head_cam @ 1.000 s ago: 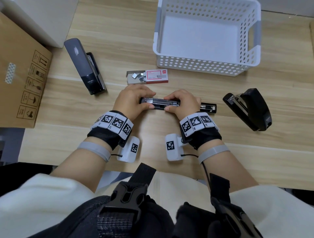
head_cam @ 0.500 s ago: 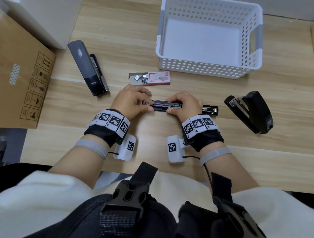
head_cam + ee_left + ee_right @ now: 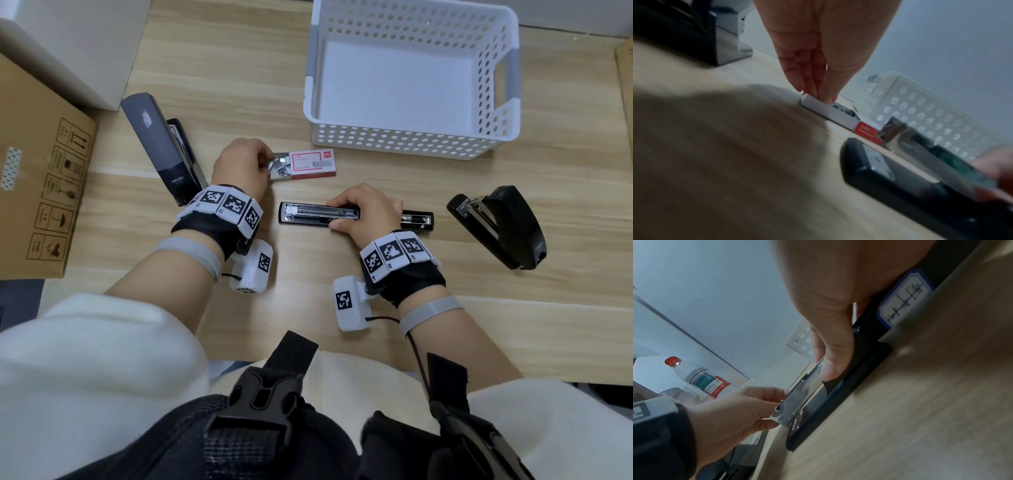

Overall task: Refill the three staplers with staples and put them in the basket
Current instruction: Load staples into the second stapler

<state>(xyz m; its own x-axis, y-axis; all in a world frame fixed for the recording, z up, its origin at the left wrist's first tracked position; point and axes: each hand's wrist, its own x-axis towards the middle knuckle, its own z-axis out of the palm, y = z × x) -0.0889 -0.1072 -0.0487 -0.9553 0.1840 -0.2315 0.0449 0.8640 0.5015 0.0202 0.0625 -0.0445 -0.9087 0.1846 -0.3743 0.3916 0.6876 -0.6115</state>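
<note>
1. Right hand is curled round the open stapler lying flat on the worktop, thumb on the near edge and fingers over the far edge. Its metal staple channel faces up and sticks out to the left of the hand.
2. Left hand is over at the staple box, fingertips bunched together and down in the pulled-out tray end where the loose staples sit. It looks like a pinch, but I can't tell whether it's actually got any staples yet; the left wrist view is too blurry.
3. The staple box is just beyond the open stapler, between it and the basket, not touching either.
4. Basket sits at the far side of the worktop, white with holes, nothing in it.
5. Grey stapler is off to the left, just beside the left wrist, pointing away at an angle.
6. Black stapler is on the right, well apart from the right hand, lying on the worktop with its metal end toward the far left.
7. Cardboard box is at the left edge, and a water bottle shows in the right wrist view.
</note>
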